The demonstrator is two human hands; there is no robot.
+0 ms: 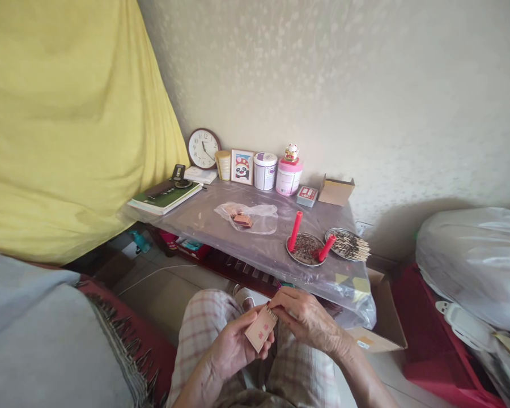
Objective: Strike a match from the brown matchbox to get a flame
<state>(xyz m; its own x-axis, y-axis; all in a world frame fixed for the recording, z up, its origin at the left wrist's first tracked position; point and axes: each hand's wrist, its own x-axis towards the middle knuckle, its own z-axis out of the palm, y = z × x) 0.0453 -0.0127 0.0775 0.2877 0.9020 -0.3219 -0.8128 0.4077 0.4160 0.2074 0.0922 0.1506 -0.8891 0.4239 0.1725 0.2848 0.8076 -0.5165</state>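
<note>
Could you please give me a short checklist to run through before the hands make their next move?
1. Left hand supports the printed cardboard packet: ok, held above the lap.
2. Right hand is at the packet: ok, fingers at its upper edge.
3. A stick is pinched in the right fingertips: cannot tell, fingers hide it.
4. Both red candles stand upright: not ok, the one on the right leans clearly.
5. Pale sticks lie within their plate: not ok, some overhang its rim.

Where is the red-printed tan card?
In the head view, the tan card is low near centre, in the left hand, the right hand at its upper edge.
</note>
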